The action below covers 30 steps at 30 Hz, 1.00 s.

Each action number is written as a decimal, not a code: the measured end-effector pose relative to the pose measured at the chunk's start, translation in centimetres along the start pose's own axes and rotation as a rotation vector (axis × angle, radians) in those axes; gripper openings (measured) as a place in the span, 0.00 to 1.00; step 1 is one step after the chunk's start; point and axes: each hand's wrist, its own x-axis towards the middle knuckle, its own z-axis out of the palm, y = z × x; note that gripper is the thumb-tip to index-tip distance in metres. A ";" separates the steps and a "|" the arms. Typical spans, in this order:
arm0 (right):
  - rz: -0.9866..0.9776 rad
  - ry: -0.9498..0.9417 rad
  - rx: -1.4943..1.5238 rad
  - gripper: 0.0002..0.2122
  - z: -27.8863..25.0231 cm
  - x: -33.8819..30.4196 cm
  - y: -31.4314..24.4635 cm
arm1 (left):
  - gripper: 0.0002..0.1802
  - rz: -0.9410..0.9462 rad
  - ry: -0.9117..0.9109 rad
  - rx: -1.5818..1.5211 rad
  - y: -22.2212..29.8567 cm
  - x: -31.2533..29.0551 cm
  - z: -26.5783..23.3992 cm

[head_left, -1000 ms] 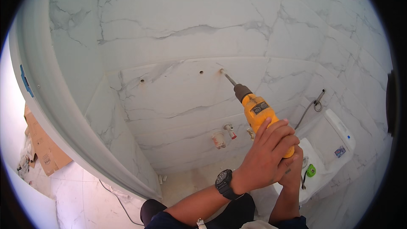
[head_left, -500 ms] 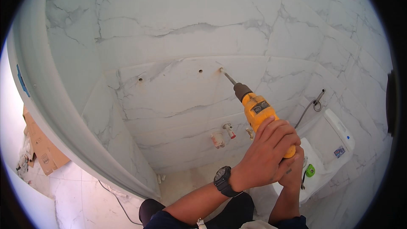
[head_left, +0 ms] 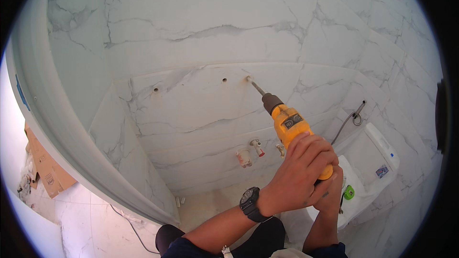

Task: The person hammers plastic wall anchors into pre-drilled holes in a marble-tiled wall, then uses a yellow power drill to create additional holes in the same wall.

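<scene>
A yellow and black power drill (head_left: 290, 125) points up and left at the marble-patterned wall (head_left: 191, 110). Its long bit (head_left: 257, 86) meets the wall at a dusty hole (head_left: 248, 79), and the tip is hidden there. My left hand (head_left: 301, 173), with a black watch on the wrist, wraps over the drill's body from above. Behind and below it my right hand (head_left: 331, 193) closes around the handle, its fingers partly hidden. Two more drilled holes, a near one (head_left: 224, 80) and a farther one (head_left: 156, 90), lie to the left of the bit.
Below the drill, a valve (head_left: 257, 147), a capped pipe (head_left: 244, 157) and a brass fitting (head_left: 280, 150) stick out of the wall. At right, a white toilet (head_left: 356, 186) carries a green tape measure (head_left: 349, 192). A curved door frame (head_left: 71, 129) borders the left, with cardboard (head_left: 50, 165) beyond.
The view has shifted very slightly, so the wall holes sit a little farther left. Both hands keep their hold on the drill, and the bit stays at the same hole.
</scene>
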 end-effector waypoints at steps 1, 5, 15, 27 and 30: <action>0.008 0.004 0.004 0.19 0.0 0.0 0.0 | 0.17 -0.002 0.002 0.000 0.0 0.0 0.0; -0.024 0.008 -0.014 0.19 0.0 0.0 0.1 | 0.17 0.004 0.008 0.011 0.0 0.1 0.0; -0.054 0.060 -0.030 0.15 0.5 0.3 -0.4 | 0.15 0.006 0.028 -0.001 0.0 0.3 0.1; -0.017 0.033 -0.038 0.19 0.1 0.1 0.0 | 0.16 0.003 0.040 -0.025 -0.1 0.2 0.1; -0.023 0.069 -0.008 0.16 0.5 0.1 -0.2 | 0.16 -0.002 0.046 -0.031 -0.1 0.2 0.1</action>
